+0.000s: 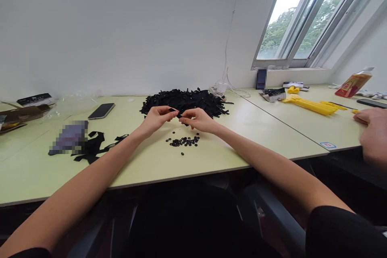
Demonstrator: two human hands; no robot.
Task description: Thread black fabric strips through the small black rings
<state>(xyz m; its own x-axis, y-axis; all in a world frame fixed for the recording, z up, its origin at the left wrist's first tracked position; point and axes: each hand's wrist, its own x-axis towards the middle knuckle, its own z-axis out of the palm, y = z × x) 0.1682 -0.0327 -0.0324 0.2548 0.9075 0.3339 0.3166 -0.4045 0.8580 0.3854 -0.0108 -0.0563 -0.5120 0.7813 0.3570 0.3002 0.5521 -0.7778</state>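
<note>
A small black strip (pixel 179 115) is held up between the two hands, above the table (pixel 217 153) and in front of the pile (pixel 184 98) of similar black strips. The left hand (pixel 155 121) pinches it between thumb and forefinger; the right hand (pixel 198 120) has its fingertips closed on it too, just beside the left's. Finer detail at the fingertips is too small to tell.

Below the hands lies a loose cluster of black rings (pixel 183 142), with one ring apart on the near side. To the left, black scraps (pixel 93 145) touch a pixelated object (pixel 70 139), and a phone (pixel 102 111) lies farther back, near a clear bag (pixel 72 104). Behind the pile, by the wall (pixel 121 28), sits a white plug (pixel 221 87) with cables. To the right are yellow pieces (pixel 314 105), a tilted bottle (pixel 353 84) and another person's blurred hand (pixel 373 135) at the table's edge.
</note>
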